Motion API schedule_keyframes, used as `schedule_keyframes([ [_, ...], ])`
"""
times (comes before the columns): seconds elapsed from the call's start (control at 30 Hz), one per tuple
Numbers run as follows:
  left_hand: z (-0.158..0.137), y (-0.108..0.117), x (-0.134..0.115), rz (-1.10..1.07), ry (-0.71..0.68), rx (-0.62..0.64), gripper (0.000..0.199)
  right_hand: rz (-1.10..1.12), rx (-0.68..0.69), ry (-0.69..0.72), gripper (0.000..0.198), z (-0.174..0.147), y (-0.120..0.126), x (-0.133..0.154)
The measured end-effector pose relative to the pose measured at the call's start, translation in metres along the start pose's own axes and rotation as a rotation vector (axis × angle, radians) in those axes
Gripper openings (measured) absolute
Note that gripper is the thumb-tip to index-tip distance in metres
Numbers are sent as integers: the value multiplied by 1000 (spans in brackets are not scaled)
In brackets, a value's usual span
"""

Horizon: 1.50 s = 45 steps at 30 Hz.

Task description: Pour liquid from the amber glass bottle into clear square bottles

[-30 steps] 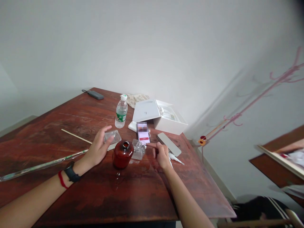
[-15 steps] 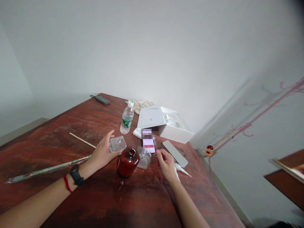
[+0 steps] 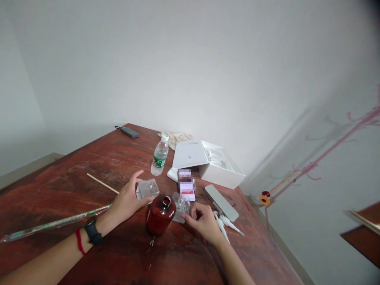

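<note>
My left hand [image 3: 126, 200] curves around the left side of a clear square box [image 3: 147, 189], thumb along the front and fingers behind. A brown glass bottle [image 3: 160, 217] without a cap stands upright just right of it. Behind the bottle lies a clear square piece with a round raised part [image 3: 180, 208], partly hidden. My right hand [image 3: 203, 221] is closed at this piece's right edge, thumb and forefinger pinching there. A phone [image 3: 186, 186] with a lit screen lies just beyond it.
Farther back are a water bottle [image 3: 159, 156], an open white box [image 3: 221, 174] and a dark grey device [image 3: 129, 131]. White nozzle-like pieces [image 3: 230, 225] and a grey case [image 3: 221, 202] lie right. A wooden stick [image 3: 102, 183] and wrapped strip [image 3: 56, 222] lie left.
My right hand has moved left from beside the phone to the edge of the clear piece. The left hand stays at the clear box. The view has shifted slightly.
</note>
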<state>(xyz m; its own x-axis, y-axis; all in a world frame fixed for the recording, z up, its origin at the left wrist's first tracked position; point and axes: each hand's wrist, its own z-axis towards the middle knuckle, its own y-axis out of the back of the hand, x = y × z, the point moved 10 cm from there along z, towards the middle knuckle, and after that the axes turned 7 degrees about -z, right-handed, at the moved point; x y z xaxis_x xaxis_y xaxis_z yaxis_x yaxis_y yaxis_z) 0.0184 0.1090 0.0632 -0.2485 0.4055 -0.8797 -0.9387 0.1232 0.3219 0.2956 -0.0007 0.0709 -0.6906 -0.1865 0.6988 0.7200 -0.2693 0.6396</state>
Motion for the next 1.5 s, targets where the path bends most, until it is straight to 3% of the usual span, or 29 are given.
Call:
schedule_keyframes([
  [0.63, -3, 3, -20, -118, -109, -54, 94, 37, 8, -68, 36, -1, -16, -11],
  [0.8, -3, 10, -31, -124, -117, -81, 91, 73, 87, -57, 27, -4, -28, -5],
  [1.07, 1, 31, -37, -150, -141, -190, 92, 95, 185, -33, 35, -7, -42, 5],
  [1.5, 12, 48, -85, -284, -171, -149, 93, 79, -89, 12, 34, -5, -3, 19],
])
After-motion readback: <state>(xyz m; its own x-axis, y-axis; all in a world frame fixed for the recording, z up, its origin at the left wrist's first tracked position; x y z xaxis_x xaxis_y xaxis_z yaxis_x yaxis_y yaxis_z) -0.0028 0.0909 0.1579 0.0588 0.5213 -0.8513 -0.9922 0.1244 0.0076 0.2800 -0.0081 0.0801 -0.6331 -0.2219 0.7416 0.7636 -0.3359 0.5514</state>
